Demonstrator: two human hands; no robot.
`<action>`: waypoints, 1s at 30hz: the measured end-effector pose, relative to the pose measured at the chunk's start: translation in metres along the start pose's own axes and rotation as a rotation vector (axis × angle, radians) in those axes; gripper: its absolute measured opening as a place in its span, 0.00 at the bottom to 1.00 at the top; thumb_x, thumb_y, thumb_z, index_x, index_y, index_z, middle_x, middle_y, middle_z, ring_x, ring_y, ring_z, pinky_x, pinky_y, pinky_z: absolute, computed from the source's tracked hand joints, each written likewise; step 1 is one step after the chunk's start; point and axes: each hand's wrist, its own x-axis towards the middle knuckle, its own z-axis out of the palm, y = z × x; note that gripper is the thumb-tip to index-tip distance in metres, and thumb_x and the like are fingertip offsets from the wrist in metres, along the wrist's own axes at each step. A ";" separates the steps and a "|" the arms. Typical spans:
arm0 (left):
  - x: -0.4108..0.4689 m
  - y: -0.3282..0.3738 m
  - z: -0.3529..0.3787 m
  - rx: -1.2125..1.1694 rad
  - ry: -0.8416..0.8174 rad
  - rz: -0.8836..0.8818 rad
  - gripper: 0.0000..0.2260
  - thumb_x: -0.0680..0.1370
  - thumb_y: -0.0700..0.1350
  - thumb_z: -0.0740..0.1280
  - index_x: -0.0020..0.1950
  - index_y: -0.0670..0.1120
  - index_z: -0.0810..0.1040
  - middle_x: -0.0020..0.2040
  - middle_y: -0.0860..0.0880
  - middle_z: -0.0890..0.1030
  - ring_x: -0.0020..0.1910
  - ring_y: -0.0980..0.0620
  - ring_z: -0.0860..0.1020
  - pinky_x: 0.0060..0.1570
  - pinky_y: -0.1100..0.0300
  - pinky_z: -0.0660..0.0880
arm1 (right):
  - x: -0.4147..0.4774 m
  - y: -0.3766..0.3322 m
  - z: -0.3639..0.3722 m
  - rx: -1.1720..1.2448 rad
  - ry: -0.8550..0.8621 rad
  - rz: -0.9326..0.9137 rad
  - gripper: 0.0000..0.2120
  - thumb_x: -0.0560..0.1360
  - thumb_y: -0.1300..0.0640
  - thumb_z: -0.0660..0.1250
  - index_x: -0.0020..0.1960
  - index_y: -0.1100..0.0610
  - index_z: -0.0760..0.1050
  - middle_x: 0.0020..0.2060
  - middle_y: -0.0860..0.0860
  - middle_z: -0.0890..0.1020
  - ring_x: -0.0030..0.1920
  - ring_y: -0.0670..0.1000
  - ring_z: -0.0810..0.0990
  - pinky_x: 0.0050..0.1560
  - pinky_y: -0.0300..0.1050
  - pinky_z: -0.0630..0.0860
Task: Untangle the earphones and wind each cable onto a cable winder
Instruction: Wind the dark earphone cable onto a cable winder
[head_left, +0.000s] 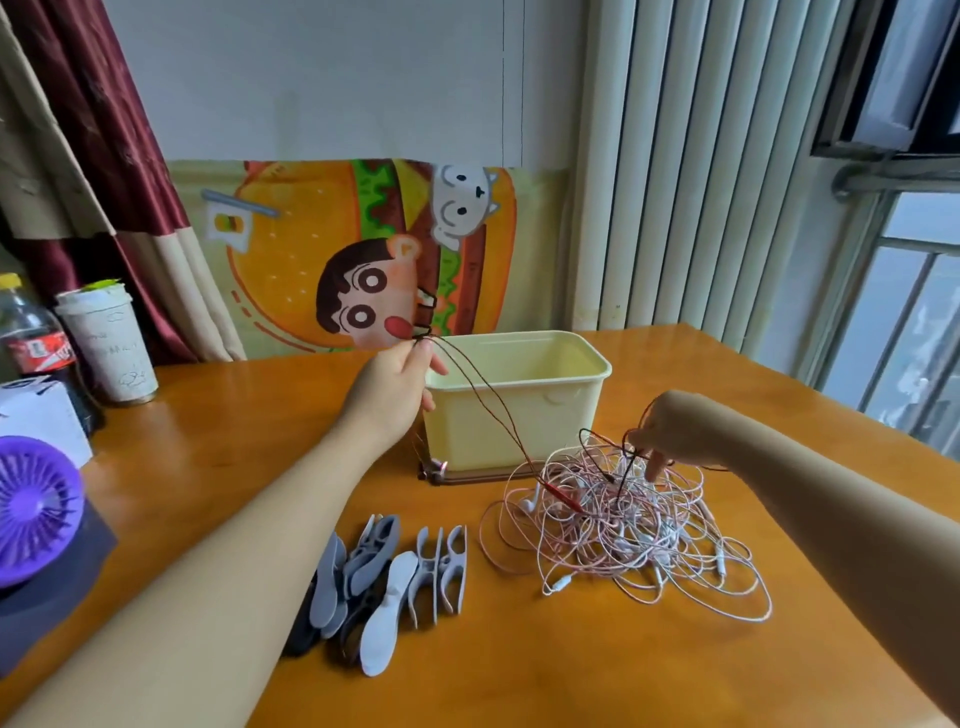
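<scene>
The left hand (397, 382) and right hand (675, 431) are both pinching one thin dark-red earphone cable (491, 402) beside the pale-yellow plastic bin (550, 431).

One left hand (397, 382), one right hand (675, 431), one cream tub (561, 421), one tangled heap of earphones (623, 525) too knotted to count, one overlapping pile of cable winders (384, 582), one cola bottle (31, 338), one paper cup (109, 348), one purple fan (31, 509), one table (571, 665).

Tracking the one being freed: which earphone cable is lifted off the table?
The dark red cable, pinched in the raised left hand and stretched upward; the pink-white cables lie slack in a heap.
</scene>
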 end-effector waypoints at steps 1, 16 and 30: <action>0.001 0.004 0.002 -0.057 -0.001 0.011 0.17 0.85 0.48 0.52 0.42 0.49 0.76 0.28 0.53 0.70 0.29 0.54 0.73 0.41 0.57 0.76 | 0.001 0.002 0.002 -0.036 0.048 -0.008 0.10 0.77 0.52 0.67 0.47 0.58 0.82 0.35 0.47 0.84 0.34 0.47 0.78 0.42 0.43 0.77; -0.003 0.053 -0.004 -0.289 -0.089 0.024 0.17 0.85 0.46 0.54 0.40 0.47 0.76 0.25 0.58 0.63 0.25 0.59 0.63 0.31 0.63 0.68 | -0.035 -0.065 0.037 0.684 -0.263 -0.489 0.07 0.78 0.56 0.64 0.54 0.57 0.76 0.37 0.48 0.80 0.38 0.48 0.78 0.41 0.40 0.74; -0.022 -0.006 0.003 0.639 -0.464 -0.080 0.06 0.81 0.51 0.62 0.48 0.50 0.75 0.48 0.51 0.75 0.46 0.52 0.75 0.46 0.57 0.73 | -0.041 -0.045 -0.031 0.687 0.141 -0.486 0.08 0.75 0.54 0.67 0.49 0.58 0.81 0.31 0.48 0.76 0.31 0.45 0.73 0.35 0.36 0.75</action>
